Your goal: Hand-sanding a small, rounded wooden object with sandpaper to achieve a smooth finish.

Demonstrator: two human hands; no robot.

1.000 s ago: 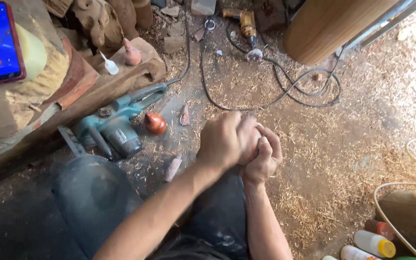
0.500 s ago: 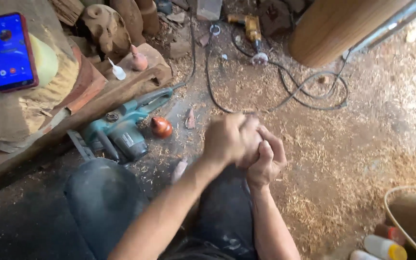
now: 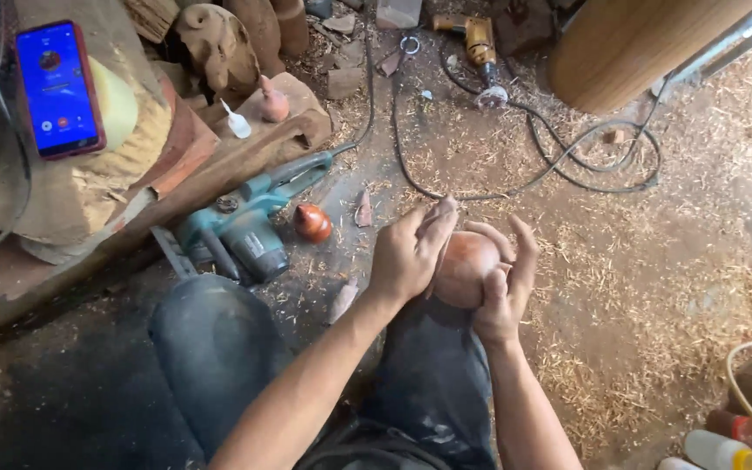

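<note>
Between both hands' loosely spread fingers (image 3: 522, 248), a round wooden piece (image 3: 466, 266).

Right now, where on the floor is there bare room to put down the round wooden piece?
The widest free patch is the sawdust floor right of the right hand, between the black cable and the bottles. Left of the left hand it is crowded: the teal power tool, a small red-brown piece and wood scraps lie close together.

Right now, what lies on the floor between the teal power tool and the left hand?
In the head view, a small reddish-brown wooden piece between the teal power tool and left hand; sawdust around.
</note>
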